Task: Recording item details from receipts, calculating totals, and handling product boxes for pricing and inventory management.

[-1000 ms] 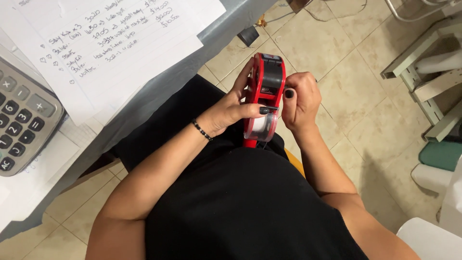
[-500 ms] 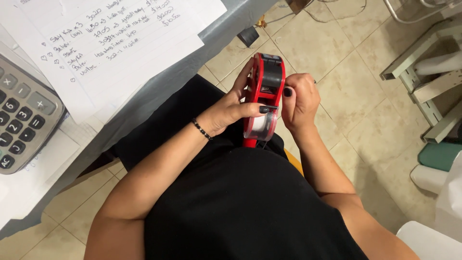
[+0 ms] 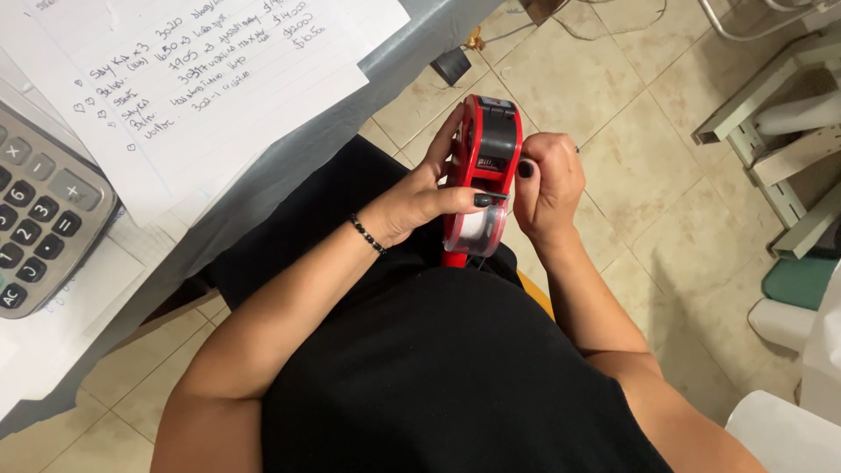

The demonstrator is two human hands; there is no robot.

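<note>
Small shop back office: desk calculator (image 3: 39, 219), handwritten price list (image 3: 201, 79), red price-label gun (image 3: 482, 180), tiled floor (image 3: 631, 105).

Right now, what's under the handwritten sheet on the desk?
More white paper shows past the edges of the sheet, lying on the grey desk. A calculator sits beside it. Whatever lies beneath the sheet's middle is covered.
</note>
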